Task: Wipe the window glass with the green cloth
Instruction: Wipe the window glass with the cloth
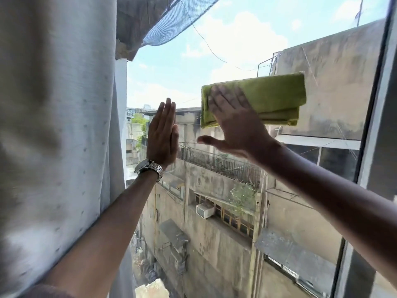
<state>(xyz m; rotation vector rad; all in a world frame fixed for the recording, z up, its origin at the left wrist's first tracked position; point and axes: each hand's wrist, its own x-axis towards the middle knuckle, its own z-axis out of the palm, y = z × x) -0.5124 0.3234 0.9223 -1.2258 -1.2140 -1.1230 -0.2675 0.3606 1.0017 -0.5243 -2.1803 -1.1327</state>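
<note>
A folded green cloth (277, 97) lies flat against the window glass (193, 78), up at the centre right. My right hand (234, 121) presses on the cloth's left half with fingers spread and the thumb pointing left below it. My left hand (163, 134), with a metal watch on the wrist, rests flat on the glass to the left of the cloth, fingers together and pointing up, holding nothing.
A pale curtain (58, 125) hangs along the left side, right beside my left arm. A grey window frame (378, 125) runs down the right edge. Through the glass are concrete buildings, a railing, dark netting at the top and sky.
</note>
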